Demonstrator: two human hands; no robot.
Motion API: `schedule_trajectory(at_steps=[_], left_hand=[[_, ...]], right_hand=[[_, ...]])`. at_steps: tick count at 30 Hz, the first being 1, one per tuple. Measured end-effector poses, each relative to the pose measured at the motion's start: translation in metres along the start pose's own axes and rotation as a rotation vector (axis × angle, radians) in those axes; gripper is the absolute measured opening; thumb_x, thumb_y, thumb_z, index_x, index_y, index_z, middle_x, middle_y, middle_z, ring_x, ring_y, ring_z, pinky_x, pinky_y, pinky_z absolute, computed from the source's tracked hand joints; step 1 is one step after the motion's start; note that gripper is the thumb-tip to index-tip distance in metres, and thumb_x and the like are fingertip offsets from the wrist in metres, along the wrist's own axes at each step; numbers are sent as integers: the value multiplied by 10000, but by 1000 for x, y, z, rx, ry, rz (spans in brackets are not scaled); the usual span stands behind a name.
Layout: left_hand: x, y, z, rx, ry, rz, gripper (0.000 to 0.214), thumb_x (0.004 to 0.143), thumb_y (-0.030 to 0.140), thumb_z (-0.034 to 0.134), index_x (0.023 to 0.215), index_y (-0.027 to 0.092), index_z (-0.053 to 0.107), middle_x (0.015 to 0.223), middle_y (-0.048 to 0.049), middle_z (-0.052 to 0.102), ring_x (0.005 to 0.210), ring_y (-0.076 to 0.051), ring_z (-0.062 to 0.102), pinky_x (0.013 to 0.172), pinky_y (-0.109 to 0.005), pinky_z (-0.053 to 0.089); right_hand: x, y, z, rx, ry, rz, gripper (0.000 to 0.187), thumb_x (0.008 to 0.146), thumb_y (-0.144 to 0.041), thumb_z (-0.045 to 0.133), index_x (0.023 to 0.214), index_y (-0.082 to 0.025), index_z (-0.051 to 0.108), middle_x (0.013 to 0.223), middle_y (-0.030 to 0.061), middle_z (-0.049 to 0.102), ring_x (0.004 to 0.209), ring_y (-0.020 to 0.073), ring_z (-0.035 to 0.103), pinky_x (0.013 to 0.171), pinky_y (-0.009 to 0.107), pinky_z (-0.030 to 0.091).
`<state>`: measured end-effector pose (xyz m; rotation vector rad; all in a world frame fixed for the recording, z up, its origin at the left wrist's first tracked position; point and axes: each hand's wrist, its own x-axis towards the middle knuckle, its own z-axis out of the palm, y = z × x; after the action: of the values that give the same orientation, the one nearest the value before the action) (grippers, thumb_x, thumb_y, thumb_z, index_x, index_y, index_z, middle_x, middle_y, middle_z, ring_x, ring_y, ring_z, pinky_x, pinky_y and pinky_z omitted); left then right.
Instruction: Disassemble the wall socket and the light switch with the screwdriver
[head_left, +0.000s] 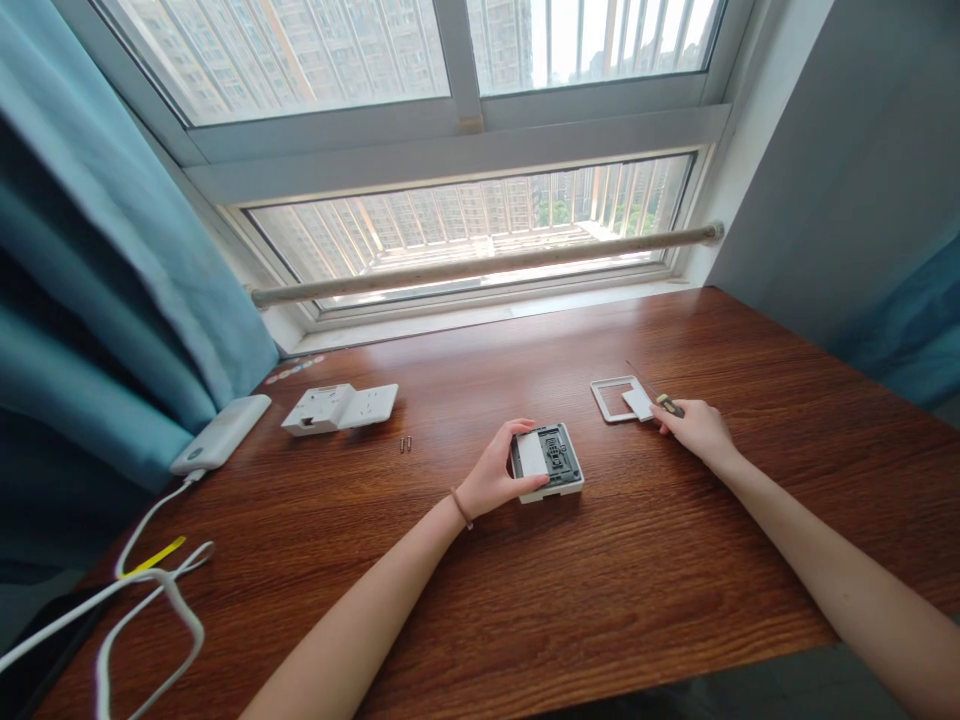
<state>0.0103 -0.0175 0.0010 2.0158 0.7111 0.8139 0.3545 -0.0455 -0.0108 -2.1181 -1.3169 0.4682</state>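
My left hand [493,474] grips the left side of a white wall switch [549,462] lying on the wooden desk [585,580]; its cover is off, one white rocker remains and dark inner parts show. My right hand [694,425] rests on the desk to the right, fingers closed on a small screwdriver [670,405] with a yellow and black handle. Just left of that hand lie a white square frame [613,398] and a loose white rocker plate [638,403].
Two small screws [406,444] lie left of the switch. Another white socket unit [340,408] sits further left. A white power bank [221,433] with white cables [142,590] lies at the desk's left edge by a blue curtain. A window runs behind.
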Motion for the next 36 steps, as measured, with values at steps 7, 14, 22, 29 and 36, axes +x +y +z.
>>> schedule_trajectory(at_steps=[7,14,22,29,36], left_hand=[[-1,1,3,5,21,-15,591,655,312,721,1137,188,402,1196,-127,499,1116,-244,492,968,-390,380],[-2,6,5,39,58,-43,585,651,330,720,1129,190,414,1195,-113,508,1091,-237,502,951,-372,389],[-3,8,6,36,64,-39,572,645,344,719,1109,190,423,1195,-109,509,1083,-232,502,939,-358,386],[-1,7,4,27,54,-21,580,629,342,731,1101,180,435,1175,-116,507,1068,-232,496,924,-369,392],[-2,8,4,44,57,-22,618,626,340,734,1144,178,439,1163,-112,516,1059,-233,502,925,-370,403]], right_hand=[[-2,-4,-2,-150,-9,-19,401,729,-553,515,620,-209,689,602,66,681,635,243,610,509,273,327],[-2,-6,-4,-213,1,-72,390,758,-527,488,672,-204,690,618,68,685,657,251,625,526,270,341],[-12,-11,-11,-435,145,-111,468,764,-598,454,860,-208,695,662,113,668,569,262,591,460,283,298],[-31,-56,-25,-405,161,-869,312,872,-442,449,961,-236,666,829,49,676,747,198,555,642,282,384],[-35,-93,-18,-580,27,-1307,276,885,-394,469,1061,-257,631,786,44,638,750,182,503,676,284,353]])
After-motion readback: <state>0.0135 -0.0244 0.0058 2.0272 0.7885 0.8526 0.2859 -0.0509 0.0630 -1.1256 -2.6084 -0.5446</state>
